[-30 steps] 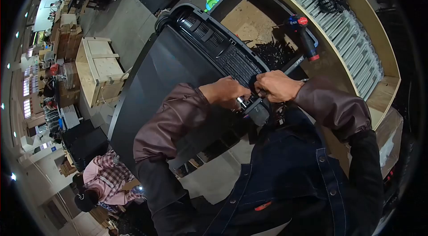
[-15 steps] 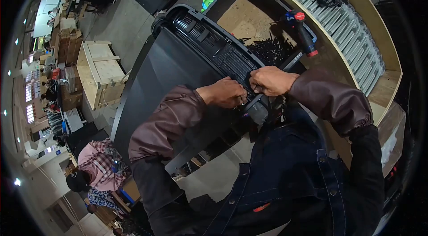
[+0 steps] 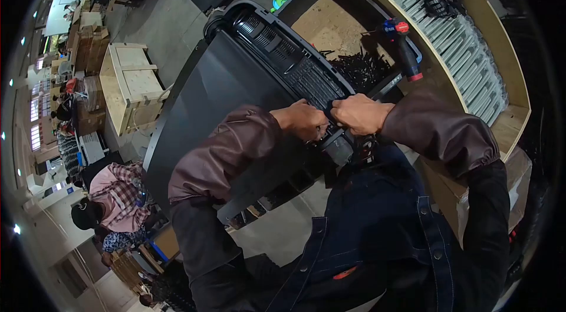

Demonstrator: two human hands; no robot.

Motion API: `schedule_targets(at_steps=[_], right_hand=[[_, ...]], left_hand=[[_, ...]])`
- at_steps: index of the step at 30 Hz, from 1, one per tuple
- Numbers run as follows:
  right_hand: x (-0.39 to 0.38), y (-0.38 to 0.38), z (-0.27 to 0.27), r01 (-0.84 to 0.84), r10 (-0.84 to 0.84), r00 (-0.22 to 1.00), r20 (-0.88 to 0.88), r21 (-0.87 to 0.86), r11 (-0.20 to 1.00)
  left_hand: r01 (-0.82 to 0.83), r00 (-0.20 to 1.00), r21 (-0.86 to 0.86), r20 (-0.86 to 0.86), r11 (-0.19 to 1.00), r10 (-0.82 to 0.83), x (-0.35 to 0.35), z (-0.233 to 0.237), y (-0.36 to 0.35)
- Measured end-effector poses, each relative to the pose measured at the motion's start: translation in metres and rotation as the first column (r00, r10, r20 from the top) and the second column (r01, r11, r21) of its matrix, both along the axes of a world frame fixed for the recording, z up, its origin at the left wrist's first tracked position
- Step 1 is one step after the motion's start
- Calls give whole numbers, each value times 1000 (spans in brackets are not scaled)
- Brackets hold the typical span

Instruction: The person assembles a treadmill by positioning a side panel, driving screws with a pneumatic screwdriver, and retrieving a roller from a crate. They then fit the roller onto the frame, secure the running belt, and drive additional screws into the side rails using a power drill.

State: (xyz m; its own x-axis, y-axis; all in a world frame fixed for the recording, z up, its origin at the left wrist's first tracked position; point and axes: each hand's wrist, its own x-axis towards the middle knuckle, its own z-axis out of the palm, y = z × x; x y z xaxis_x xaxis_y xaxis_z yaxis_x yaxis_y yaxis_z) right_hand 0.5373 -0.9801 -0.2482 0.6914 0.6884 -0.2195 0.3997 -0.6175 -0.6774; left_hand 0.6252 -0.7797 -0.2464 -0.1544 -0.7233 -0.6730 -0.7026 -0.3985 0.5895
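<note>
A long black plastic housing (image 3: 298, 59) with ribs and slots lies along the edge of a broad black board (image 3: 224, 85). At its near end my left hand (image 3: 303, 121) is closed, fingers curled down against the housing. My right hand (image 3: 357, 114) is closed in a pinch right beside it, nearly touching. Whatever sits between the fingers of either hand is hidden or too small to name. Just below the hands, a dark translucent block (image 3: 339, 150) forms the corner of the housing.
Beyond the housing, a dark tray (image 3: 324, 23) holds a heap of small black parts (image 3: 362, 70). A cordless driver (image 3: 407, 49) rests at its right edge. Wrapped silvery bars (image 3: 454, 46) fill a wooden crate. Another wooden crate (image 3: 138, 85) and a person (image 3: 115, 197) are at left.
My hands stay at the same end of the housing, with slightly shifted fingers and wrists. The view has tilted a little. The person at left appears lower and further left.
</note>
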Motion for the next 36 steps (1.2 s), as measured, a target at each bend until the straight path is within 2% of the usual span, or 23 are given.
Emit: schedule_targets(at_steps=[3,5,6,9,12,14,17,21,23,24,26,27,28,29,31,32,33,35,36], right_hand=[[-2,1,10,-24,24,1000,-6,-44,999],[-3,2,23,-132,146,983,111,-124,983],[-3,0,29,-150,161,978,131,-84,985],[-5,7,0,-102,136,972,189,-179,979],[-1,1,12,-188,209,965,157,-143,972],[-8,4,14,-171,193,966,173,-134,976],[-2,1,11,-140,154,968,196,-86,986],[6,0,9,-174,178,955,238,-37,984],[10,-2,10,-186,182,946,267,-10,982],[11,-3,11,-181,175,936,306,-9,983],[8,-2,17,-172,166,926,340,-11,985],[8,-6,24,-107,105,938,331,-14,994],[8,-11,34,-38,45,944,326,-28,999],[5,-12,40,-7,-11,939,344,53,999],[-4,-8,42,-9,-68,919,389,193,981],[-7,-5,41,-9,-82,923,375,234,972],[-11,-12,42,-8,-79,922,379,222,975],[-19,-24,48,76,-236,893,384,387,919],[-21,-46,49,245,-388,870,305,417,875]], left_hand=[[-17,1000,-13,-21,1000,16,0,-2,1],[-36,999,22,-32,999,36,0,-3,-1],[-39,999,22,-33,999,40,-1,-4,0],[1,1000,-13,16,1000,-1,-3,-3,1],[-25,1000,-12,4,1000,25,-4,-4,1],[18,999,14,37,1000,-19,-2,-5,0],[-22,1000,-78,-2,997,22,0,-3,4],[-47,998,-83,-34,995,44,-2,-6,8],[-322,947,-253,-70,912,315,-6,6,17],[-328,944,-259,-66,908,322,-8,10,21],[-472,875,-443,-129,762,467,-15,19,29],[-464,879,-462,-133,756,458,-20,26,31],[-616,767,-469,-172,634,618,-29,38,32],[-743,623,-465,-219,481,751,-40,45,31],[-913,391,-297,-437,280,810,-61,44,26],[-930,359,-221,-386,292,850,-64,51,23],[-929,361,-227,-395,291,845,-67,53,21],[-955,295,-111,-426,274,855,-77,54,22],[-957,289,-110,-426,268,857,-88,54,24]])
